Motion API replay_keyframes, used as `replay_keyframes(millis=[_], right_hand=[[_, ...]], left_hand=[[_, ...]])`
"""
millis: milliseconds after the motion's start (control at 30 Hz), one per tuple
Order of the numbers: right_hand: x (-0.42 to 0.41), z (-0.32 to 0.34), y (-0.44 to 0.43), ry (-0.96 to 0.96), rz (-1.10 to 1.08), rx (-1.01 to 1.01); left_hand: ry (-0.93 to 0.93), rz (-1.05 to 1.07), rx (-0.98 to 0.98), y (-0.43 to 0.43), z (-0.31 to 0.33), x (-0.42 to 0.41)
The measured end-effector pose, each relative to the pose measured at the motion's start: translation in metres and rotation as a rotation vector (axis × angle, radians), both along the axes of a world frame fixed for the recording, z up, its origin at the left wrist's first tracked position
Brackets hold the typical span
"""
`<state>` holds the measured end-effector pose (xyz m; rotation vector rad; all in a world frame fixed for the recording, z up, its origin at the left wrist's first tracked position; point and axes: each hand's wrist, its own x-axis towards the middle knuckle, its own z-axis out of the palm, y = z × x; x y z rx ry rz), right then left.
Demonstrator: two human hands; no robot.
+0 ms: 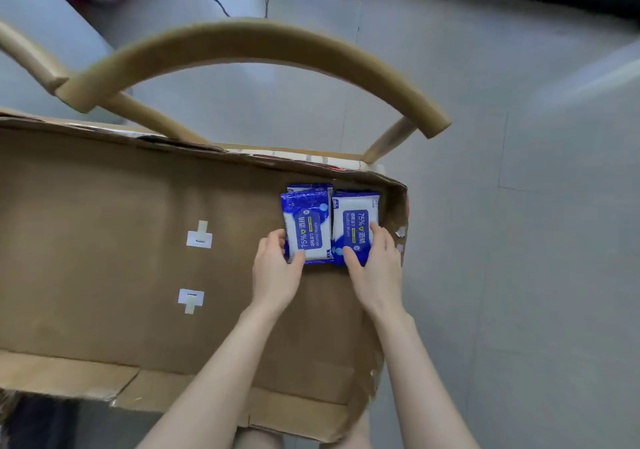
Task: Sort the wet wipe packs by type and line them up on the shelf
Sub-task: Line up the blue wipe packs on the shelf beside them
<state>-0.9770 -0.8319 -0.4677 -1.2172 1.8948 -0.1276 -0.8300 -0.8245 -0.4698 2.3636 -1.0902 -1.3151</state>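
Observation:
Blue and white alcohol wipe packs lie side by side in the far right corner of an open cardboard box. The left pack tops a small stack, with another blue pack showing behind it. My left hand grips this pack's near left corner, thumb on top. The right pack lies against the box's right wall. My right hand holds its near end, fingers spread over the label.
The box rests on a wooden chair with a curved backrest. Two white tape tabs stick to the box floor left of the packs. Grey tiled floor surrounds the chair, with cables at the top.

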Motion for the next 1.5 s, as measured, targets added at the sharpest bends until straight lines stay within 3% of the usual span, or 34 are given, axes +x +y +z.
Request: replay_keyframes(millis=[167, 333, 433, 700, 833, 1133, 1233, 1367, 1500], right_hand=[[0.001, -0.037, -0.007, 0.101, 0.044, -0.044], [0.002, -0.059, -0.007, 0.185, -0.045, -0.141], [0.003, -0.067, -0.004, 0.14, -0.107, -0.178], [-0.009, -0.065, -0.011, -0.053, -0.274, -0.13], [-0.007, -0.03, -0.009, -0.278, -0.265, -0.103], [0.04, 0.103, 0.034, -0.724, -0.103, 0.166], [0.067, 0.142, 0.059, -0.761, 0.062, 0.22], [0.108, 0.186, 0.096, -0.806, 0.233, 0.269], [0.164, 0.221, 0.138, -0.789, 0.356, 0.207]], left_hand=[[0.019, 0.196, -0.026, -0.01, -0.042, -0.014], [-0.072, 0.256, -0.098, -0.01, -0.063, -0.021], [-0.081, 0.293, -0.147, -0.003, -0.071, -0.023], [0.131, 0.448, -0.134, 0.01, -0.055, -0.017], [0.313, 0.613, -0.173, 0.025, -0.024, -0.006], [0.467, 0.77, -0.243, 0.113, 0.105, 0.045], [0.526, 0.859, -0.337, 0.152, 0.153, 0.065], [0.368, 1.091, -0.43, 0.211, 0.196, 0.092], [0.357, 1.27, -0.568, 0.272, 0.231, 0.129]])
